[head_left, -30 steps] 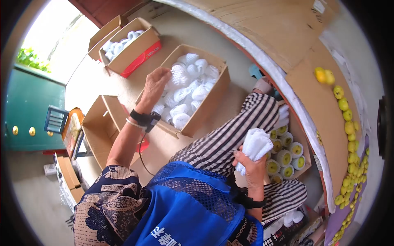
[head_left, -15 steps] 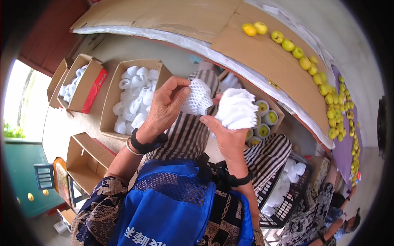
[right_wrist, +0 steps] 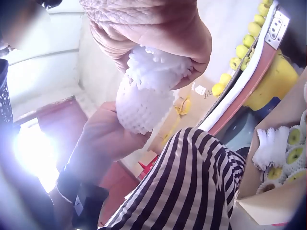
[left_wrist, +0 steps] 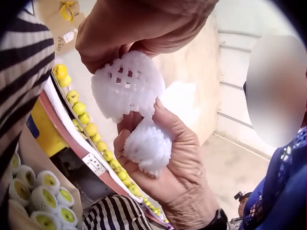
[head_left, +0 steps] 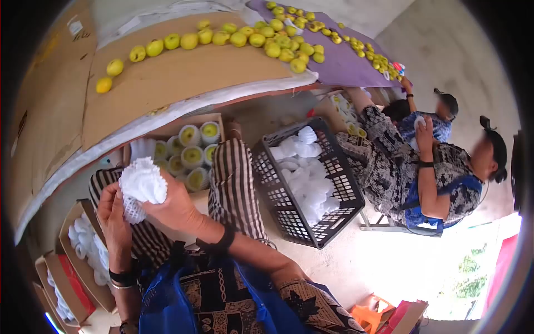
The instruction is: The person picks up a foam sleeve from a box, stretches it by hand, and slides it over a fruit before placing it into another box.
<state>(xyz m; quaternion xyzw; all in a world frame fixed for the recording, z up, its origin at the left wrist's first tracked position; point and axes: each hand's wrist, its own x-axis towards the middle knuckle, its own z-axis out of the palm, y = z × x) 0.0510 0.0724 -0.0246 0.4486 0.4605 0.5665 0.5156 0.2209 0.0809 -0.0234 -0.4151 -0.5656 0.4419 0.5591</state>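
Observation:
My left hand (head_left: 115,218) pinches a white foam fruit net (left_wrist: 128,86), its open mesh showing in the left wrist view. Beside it, my right hand (head_left: 177,206) grips a crumpled bundle of white foam nets (head_left: 143,181). In the right wrist view the single net and the bundle meet, with the right hand (right_wrist: 158,28) above and the left hand (right_wrist: 103,132) below. Under the hands, between striped trouser legs, a cardboard box (head_left: 221,123) holds several yellow-green apples (head_left: 192,155) in foam nets.
A black crate (head_left: 311,236) of foam nets stands to the right; a box (head_left: 64,228) of more nets is at left. Loose apples (head_left: 189,41) line the cardboard-covered table (head_left: 183,75) ahead. Another person (head_left: 439,183) sits at right, with one more behind.
The left hand moved from the open box of nets to the right hand, bringing a single net against the bundle. The head view has swung right, showing the crate and other people.

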